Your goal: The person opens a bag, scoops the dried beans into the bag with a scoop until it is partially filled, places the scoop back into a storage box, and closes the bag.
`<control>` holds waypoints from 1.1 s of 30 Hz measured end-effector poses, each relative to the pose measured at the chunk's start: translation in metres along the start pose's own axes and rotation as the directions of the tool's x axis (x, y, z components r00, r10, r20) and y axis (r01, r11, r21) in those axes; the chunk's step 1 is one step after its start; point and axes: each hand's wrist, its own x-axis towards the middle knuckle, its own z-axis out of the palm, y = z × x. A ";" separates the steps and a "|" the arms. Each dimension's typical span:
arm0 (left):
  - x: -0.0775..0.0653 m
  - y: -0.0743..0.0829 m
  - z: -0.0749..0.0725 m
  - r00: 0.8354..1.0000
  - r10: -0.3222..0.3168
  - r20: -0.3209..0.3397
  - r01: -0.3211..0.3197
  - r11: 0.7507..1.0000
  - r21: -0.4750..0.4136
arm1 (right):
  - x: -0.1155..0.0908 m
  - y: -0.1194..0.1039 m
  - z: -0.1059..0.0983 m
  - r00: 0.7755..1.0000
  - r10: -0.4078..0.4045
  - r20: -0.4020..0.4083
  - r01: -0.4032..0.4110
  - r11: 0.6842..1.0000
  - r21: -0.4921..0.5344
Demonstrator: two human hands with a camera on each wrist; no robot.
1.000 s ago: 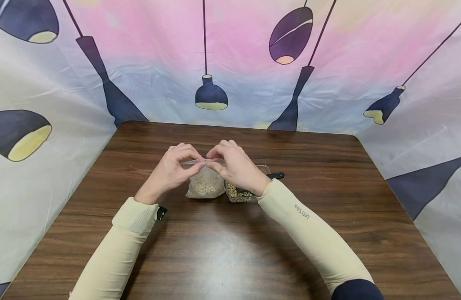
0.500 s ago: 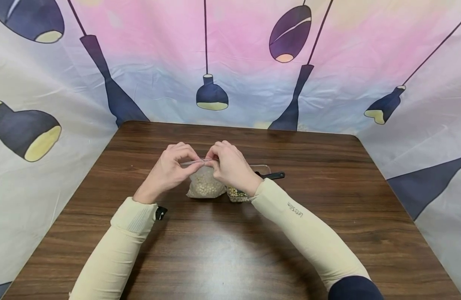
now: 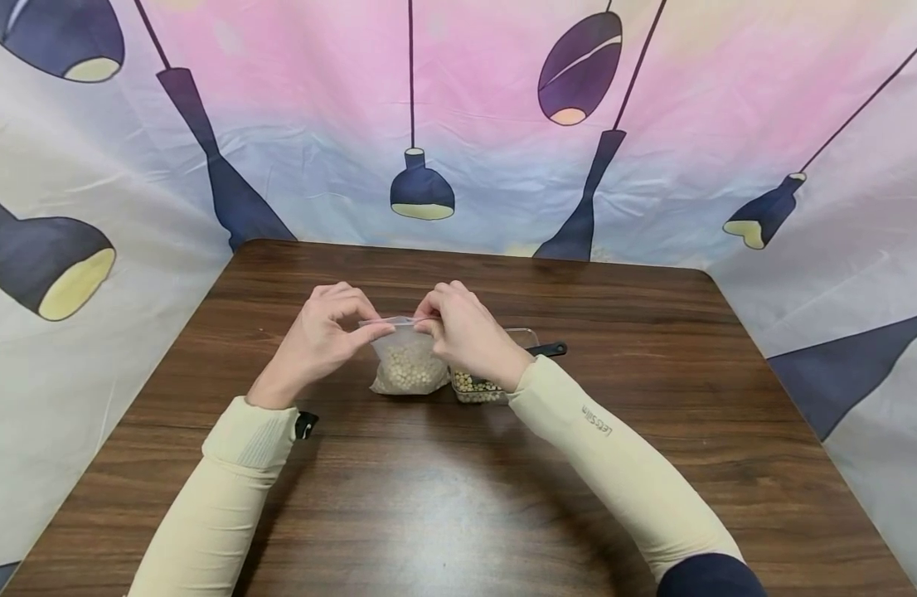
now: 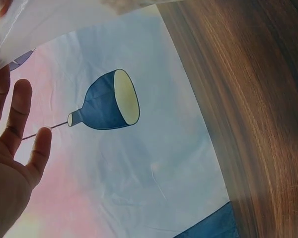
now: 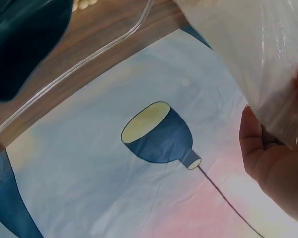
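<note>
A clear zip bag [image 3: 409, 365], its lower part filled with pale round beans, stands upright on the wooden table. My left hand [image 3: 320, 332] pinches the left end of its top edge between thumb and fingers. At the right part of that edge my right hand [image 3: 466, 332] pinches the plastic. The bag's top edge stretches between the two hands. In the left wrist view the bag's film [image 4: 64, 29] crosses above my spread lower fingers [image 4: 19, 109]. In the right wrist view a bag corner [image 5: 278, 109] hangs at my curled fingers.
Right of the bag, partly behind my right hand, stands a clear rectangular container [image 3: 477, 396] with similar beans. A dark utensil's handle [image 3: 551, 349] sticks out over its right side. Beyond the table [image 3: 458, 497] hangs a cloth [image 3: 317, 166] printed with lamps.
My left hand has moved left along the bag's top edge, away from the right hand, leaving more of the edge showing between them. The right hand shifts only slightly.
</note>
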 end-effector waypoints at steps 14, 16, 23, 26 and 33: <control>0.000 0.000 -0.007 1.000 0.006 -0.016 -0.006 1.000 0.005 | -0.017 0.025 -0.015 0.999 0.012 -0.036 -0.011 1.000 0.013; -0.001 0.000 -0.008 1.000 0.001 -0.016 -0.001 1.000 0.006 | -0.019 0.028 -0.015 0.999 0.019 -0.038 -0.018 1.000 0.019; -0.002 -0.005 -0.009 0.999 -0.027 0.019 0.027 1.000 -0.012 | -0.025 0.034 -0.019 0.999 0.033 -0.034 -0.033 0.999 0.009; -0.003 -0.007 -0.009 0.996 -0.077 0.048 0.079 0.996 -0.036 | -0.026 0.036 -0.020 0.999 0.028 -0.019 -0.027 0.999 0.023; -0.010 -0.006 -0.007 0.951 -0.291 0.100 0.299 0.952 -0.069 | -0.025 0.039 -0.019 0.999 0.050 0.017 -0.051 0.997 0.054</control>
